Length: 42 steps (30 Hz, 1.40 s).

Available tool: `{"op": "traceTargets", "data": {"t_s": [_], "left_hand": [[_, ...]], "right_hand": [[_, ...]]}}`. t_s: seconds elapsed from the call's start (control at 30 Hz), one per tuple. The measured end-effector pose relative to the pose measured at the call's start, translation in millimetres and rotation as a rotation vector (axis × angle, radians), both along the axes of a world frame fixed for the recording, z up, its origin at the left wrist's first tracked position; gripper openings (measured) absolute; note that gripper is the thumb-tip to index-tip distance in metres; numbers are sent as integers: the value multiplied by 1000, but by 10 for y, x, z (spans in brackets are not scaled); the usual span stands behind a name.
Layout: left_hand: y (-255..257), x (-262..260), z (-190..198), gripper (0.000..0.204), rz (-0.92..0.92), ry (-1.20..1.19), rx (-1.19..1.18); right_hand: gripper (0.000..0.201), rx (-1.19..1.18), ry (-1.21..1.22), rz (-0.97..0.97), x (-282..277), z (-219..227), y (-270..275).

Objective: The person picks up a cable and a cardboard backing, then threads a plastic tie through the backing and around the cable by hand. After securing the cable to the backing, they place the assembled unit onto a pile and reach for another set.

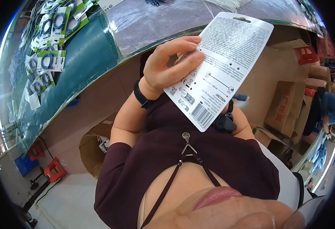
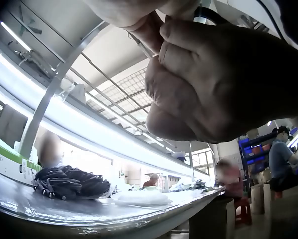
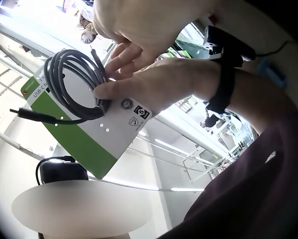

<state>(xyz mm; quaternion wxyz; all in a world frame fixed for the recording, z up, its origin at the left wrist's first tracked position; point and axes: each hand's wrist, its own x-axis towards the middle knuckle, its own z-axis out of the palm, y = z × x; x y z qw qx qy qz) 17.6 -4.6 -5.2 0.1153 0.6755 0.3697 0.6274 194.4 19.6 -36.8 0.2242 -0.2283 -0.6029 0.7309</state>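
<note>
Lengthwise, the card (image 1: 223, 68) slants — slotted end (image 1: 247, 29) upper right in head view.

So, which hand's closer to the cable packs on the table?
Left. The left hand holds the card on the side facing the packs; the right hand, mostly behind it from above, is farther.

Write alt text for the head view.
A person's left hand holds a white printed card with a barcode in front of their dark maroon top. A dark plug shows beside the card's right edge; carded cables lie on a green table at upper left.
</note>
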Motion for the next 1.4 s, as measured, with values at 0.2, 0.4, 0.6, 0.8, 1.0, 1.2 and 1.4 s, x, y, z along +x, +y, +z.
{"op": "traceTargets", "data": {"t_s": [0.2, 0.4, 0.6, 0.8, 1.0, 1.2, 1.4], "left_hand": [[-8, 6, 0, 34, -13, 81, 37], [-6, 15, 12, 34, -1, 117, 33], [30, 15, 45, 36, 12, 170, 125], [71, -12, 15, 31, 83, 216, 234], [75, -19, -389, 21, 292, -213, -188], [213, 247, -338, 22, -23, -1039, -430], [207, 263, -365, 27, -55, -1161, -498]], "right_hand": [[22, -7, 102, -76, -28, -105, 58], [20, -18, 171, -114, -62, -176, 93], [19, -23, 203, -136, -98, -184, 121], [17, -57, 232, -137, -149, -201, 79], [13, -600, 752, -342, -277, -299, 204], [6, 578, 519, -528, -316, 88, 374], [9, 686, 138, -622, -385, 164, 502]]}}
